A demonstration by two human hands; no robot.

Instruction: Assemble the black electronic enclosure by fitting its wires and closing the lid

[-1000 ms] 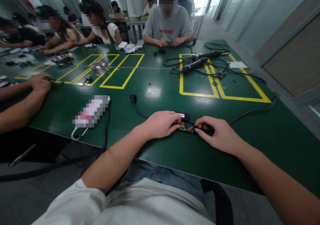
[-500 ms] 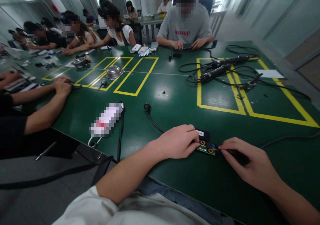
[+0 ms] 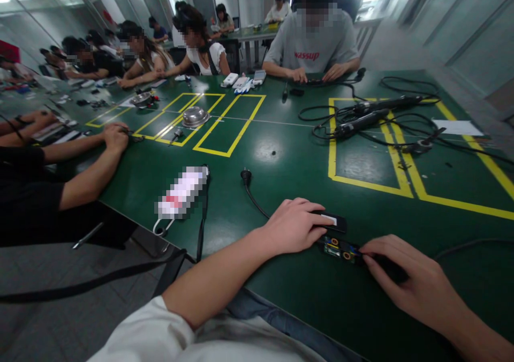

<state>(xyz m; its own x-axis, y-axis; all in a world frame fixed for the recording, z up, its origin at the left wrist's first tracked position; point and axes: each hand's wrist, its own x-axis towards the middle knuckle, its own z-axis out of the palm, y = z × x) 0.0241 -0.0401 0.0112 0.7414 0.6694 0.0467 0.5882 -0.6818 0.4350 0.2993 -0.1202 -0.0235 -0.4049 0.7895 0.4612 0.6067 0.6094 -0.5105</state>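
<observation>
A small circuit board [image 3: 332, 250] with copper coils and coloured wires sits in a narrow black casing near the table's front edge. Just behind it lies a black cover [image 3: 340, 225] with a white label. My left hand [image 3: 291, 227] rests with fingers stretched and apart, fingertips on the cover and the thumb by the board's left end. At the board's right end, thumb and forefinger of my right hand [image 3: 405, 268] pinch by the blue wires [image 3: 355, 251]; the exact grip is partly hidden. A dark part shows under the right palm.
A black plug [image 3: 246, 176] with its cord lies behind my left wrist. Left of it are a blurred white device [image 3: 182, 193] and a black strap [image 3: 203, 212]. Black corded tools [image 3: 361, 122] lie back right. A metal bowl [image 3: 195, 117] stands farther off. Co-workers sit around the table.
My left hand's fingers have spread from the board's edge onto the black cover. My right hand keeps its pinch at the board's right end. The whole view has shifted slightly.
</observation>
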